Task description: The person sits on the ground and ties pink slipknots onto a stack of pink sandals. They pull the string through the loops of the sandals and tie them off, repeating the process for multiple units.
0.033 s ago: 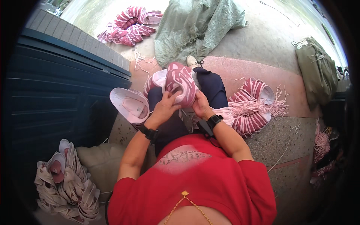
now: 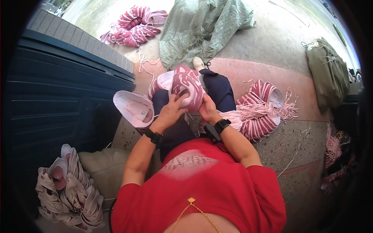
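A pink and dark-rose shoe upper [image 2: 187, 83] is held up over my lap between both hands. My left hand [image 2: 173, 110] grips its left edge, the fingers reaching into the opening. On the other side my right hand [image 2: 209, 108] pinches the lower right edge. Behind it, more shoe uppers [image 2: 165, 80] rest against my leg. To the left of my knee lies another stack of uppers [image 2: 134, 108] with a pale lining facing up. A bundle of rose uppers with pink laces [image 2: 260, 110] sits right of my legs.
A dark blue panelled door [image 2: 66, 93] stands at the left. Ahead lie a grey-green woven sheet [image 2: 202, 31] and a ring of pink uppers [image 2: 134, 27]. Beige uppers [image 2: 70, 190] are heaped beside a tan sack [image 2: 105, 165] at lower left. A full olive sack [image 2: 328, 75] stands far right.
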The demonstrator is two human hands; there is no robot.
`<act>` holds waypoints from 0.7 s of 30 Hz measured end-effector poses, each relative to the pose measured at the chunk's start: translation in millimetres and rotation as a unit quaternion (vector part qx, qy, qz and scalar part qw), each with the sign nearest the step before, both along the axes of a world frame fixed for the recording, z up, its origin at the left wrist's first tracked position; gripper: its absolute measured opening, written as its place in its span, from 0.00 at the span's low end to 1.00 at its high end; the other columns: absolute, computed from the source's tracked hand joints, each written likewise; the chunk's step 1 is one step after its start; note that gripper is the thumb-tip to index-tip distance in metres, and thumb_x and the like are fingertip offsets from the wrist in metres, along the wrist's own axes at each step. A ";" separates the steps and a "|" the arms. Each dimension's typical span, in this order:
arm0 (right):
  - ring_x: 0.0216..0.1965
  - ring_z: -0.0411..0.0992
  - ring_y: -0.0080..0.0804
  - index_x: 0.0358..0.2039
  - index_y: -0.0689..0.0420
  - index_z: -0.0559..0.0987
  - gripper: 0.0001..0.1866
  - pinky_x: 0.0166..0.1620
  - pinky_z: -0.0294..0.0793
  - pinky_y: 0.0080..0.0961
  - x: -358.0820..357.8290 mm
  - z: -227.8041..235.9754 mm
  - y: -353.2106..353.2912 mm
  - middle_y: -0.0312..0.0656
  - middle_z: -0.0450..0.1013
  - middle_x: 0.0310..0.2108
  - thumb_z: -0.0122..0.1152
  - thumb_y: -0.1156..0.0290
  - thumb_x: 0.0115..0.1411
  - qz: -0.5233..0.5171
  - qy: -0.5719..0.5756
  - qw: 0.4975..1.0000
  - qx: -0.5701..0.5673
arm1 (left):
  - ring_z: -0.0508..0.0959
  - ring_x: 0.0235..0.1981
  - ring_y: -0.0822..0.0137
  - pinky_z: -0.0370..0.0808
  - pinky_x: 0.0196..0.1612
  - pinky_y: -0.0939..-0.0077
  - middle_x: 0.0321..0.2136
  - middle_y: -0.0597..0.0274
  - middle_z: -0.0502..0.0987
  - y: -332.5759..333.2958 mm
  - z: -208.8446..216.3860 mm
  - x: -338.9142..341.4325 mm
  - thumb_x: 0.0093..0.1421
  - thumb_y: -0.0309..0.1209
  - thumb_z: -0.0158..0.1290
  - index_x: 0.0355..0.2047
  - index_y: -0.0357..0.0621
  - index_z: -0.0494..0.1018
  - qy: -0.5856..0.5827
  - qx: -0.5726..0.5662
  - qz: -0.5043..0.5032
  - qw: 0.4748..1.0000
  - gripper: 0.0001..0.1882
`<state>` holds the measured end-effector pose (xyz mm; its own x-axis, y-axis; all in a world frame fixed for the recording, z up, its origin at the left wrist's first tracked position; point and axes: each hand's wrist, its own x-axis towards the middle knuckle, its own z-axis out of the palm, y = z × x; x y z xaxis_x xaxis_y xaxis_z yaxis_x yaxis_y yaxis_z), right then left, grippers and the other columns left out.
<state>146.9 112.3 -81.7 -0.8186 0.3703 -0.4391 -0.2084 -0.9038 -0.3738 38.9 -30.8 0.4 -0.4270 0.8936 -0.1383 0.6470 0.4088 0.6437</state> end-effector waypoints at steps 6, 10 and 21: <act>0.52 0.66 0.35 0.52 0.60 0.67 0.22 0.55 0.64 0.35 15.2 -23.7 -1.6 0.43 0.67 0.52 0.35 0.58 0.67 0.038 -0.101 0.994 -0.010 | 0.78 0.31 0.55 0.76 0.30 0.62 0.37 0.55 0.73 6.9 -18.2 14.7 0.50 0.25 0.52 0.56 0.58 0.61 0.152 -0.039 -0.127 0.979 0.31; 0.40 0.71 0.38 0.40 0.58 0.74 0.20 0.44 0.69 0.37 18.8 -22.6 16.8 0.44 0.72 0.40 0.46 0.53 0.63 0.170 -0.289 0.812 0.477 | 0.76 0.19 0.60 0.73 0.18 0.68 0.29 0.56 0.71 6.2 -45.6 18.9 0.54 0.30 0.48 0.57 0.61 0.60 0.260 -0.006 -0.181 0.949 0.28; 0.35 0.71 0.54 0.33 0.60 0.74 0.15 0.38 0.71 0.43 -5.9 6.8 29.1 0.54 0.70 0.33 0.55 0.59 0.56 0.166 -0.309 0.562 0.749 | 0.76 0.22 0.61 0.73 0.22 0.68 0.32 0.57 0.71 2.0 -52.8 17.4 0.52 0.33 0.53 0.50 0.52 0.66 0.273 0.046 -0.207 0.938 0.23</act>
